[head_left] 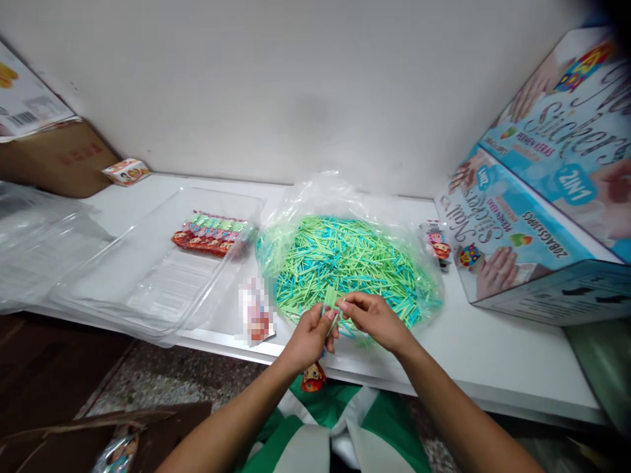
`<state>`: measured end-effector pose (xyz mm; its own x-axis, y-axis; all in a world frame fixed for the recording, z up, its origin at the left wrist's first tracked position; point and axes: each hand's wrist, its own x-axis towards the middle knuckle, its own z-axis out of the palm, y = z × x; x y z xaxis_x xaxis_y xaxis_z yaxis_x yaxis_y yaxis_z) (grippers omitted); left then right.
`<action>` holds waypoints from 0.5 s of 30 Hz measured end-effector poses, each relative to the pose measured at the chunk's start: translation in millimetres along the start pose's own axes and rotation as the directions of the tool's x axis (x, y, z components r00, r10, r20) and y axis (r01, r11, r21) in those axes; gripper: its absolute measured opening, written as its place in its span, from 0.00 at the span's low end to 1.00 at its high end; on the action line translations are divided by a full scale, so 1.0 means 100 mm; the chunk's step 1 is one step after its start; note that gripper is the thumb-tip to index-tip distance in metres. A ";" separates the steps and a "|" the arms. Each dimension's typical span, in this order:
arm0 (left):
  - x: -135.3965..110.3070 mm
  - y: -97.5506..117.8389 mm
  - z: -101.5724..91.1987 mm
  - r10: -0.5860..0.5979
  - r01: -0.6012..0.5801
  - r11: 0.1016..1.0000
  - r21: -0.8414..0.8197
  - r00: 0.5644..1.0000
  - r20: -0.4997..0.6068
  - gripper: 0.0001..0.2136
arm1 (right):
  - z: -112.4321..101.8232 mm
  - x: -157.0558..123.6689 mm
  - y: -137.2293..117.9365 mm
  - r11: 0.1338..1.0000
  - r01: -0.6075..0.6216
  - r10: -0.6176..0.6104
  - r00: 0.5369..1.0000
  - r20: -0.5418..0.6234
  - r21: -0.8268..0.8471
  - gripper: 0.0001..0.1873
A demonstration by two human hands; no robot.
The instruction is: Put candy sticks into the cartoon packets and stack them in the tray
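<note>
My left hand [312, 333] is closed around a small packet with a red-haired cartoon figure [313, 377], whose lower end hangs below the hand. A few pale green sticks [330, 298] stand up from the packet's top, above my left thumb. Close against them, my right hand [377, 318] has its thumb and forefinger pinched together; what is between the fingertips is too small to make out. Just beyond both hands, a clear plastic bag [315, 190] lies opened around a large heap of green and blue sticks [350, 263].
A clear plastic tray [113, 276] on the left holds a row of red packets [210, 234]. A partly blurred card [256, 312] lies by the table's front edge. Blue printed boxes [532, 230] stand at right, with small packets [438, 243] beside them. A cardboard box [54, 157] is at far left.
</note>
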<state>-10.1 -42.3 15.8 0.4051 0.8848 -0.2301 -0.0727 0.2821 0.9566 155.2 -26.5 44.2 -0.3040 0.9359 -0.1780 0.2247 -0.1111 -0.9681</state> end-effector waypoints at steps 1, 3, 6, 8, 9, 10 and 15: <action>-0.01 0.01 0.00 0.007 -0.007 1.000 0.013 1.000 0.007 0.15 | 0.01 -0.01 0.01 1.000 0.017 -0.016 1.000 -0.019 0.009 0.15; -0.02 0.03 0.01 0.005 -0.006 1.000 0.029 1.000 0.024 0.15 | 0.03 -0.01 0.01 0.999 0.038 -0.037 0.998 -0.060 0.010 0.13; -0.05 0.06 0.03 -0.017 0.016 0.999 0.029 0.999 0.041 0.16 | 0.04 0.03 0.00 1.000 0.023 -0.024 0.997 -0.080 -0.009 0.12; -0.06 0.08 0.03 -0.032 0.032 0.999 0.001 0.998 0.045 0.16 | 0.05 0.05 -0.01 1.000 0.013 -0.015 0.997 -0.078 -0.024 0.12; -0.06 0.08 0.02 -0.041 0.042 0.999 -0.020 0.998 0.042 0.17 | 0.05 0.05 -0.02 0.999 0.011 -0.013 0.996 -0.084 -0.031 0.11; -0.06 0.08 0.02 -0.050 0.052 0.998 -0.045 0.998 0.039 0.17 | 0.06 0.04 -0.02 0.999 0.007 -0.011 0.995 -0.095 -0.042 0.11; -0.04 0.04 0.00 -0.055 0.057 0.983 -0.173 0.998 0.013 0.16 | 0.10 -0.04 -0.06 0.983 0.041 -0.070 0.985 -0.156 -0.181 0.06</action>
<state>-11.7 -44.9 20.8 0.4202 0.8630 -0.2804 -0.2066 0.3919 0.8965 145.7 -32.4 49.3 -0.1702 0.9821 -0.0803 0.3763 -0.0105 -0.9264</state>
